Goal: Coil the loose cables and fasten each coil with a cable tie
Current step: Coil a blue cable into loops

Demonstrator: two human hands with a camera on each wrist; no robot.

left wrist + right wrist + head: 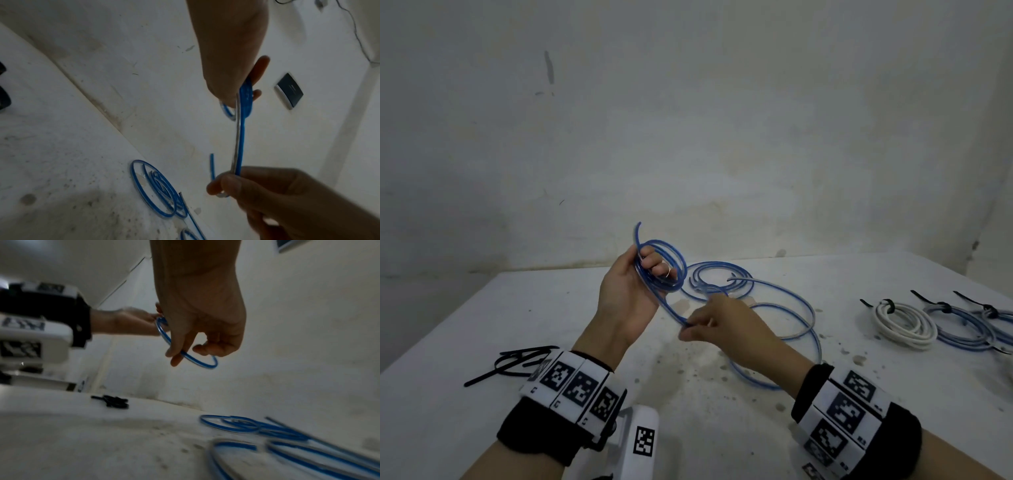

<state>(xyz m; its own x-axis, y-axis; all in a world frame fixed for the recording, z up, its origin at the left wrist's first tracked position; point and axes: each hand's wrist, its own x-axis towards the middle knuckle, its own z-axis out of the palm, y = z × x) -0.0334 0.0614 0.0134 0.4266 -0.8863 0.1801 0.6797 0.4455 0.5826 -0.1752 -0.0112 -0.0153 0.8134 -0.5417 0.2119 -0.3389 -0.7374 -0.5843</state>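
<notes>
My left hand [645, 274] is raised above the white table [465, 329] and grips a small coil of blue cable [674, 270], with the cable's free end sticking up past the thumb. My right hand [690, 327] pinches the strand that runs down from that coil. Behind and to the right of it, the rest of this cable [784, 308] lies in loose loops. In the left wrist view the coil [240, 138] shows edge-on between both hands. The right wrist view has my fingers [176, 353] curled on the strand [197, 361].
A pile of black cable ties [513, 363] lies at the table's left, near my left wrist. Three tied coils sit at the right: a white one [904, 325] and two blue-grey ones [962, 330]. A plaster wall stands close behind the table.
</notes>
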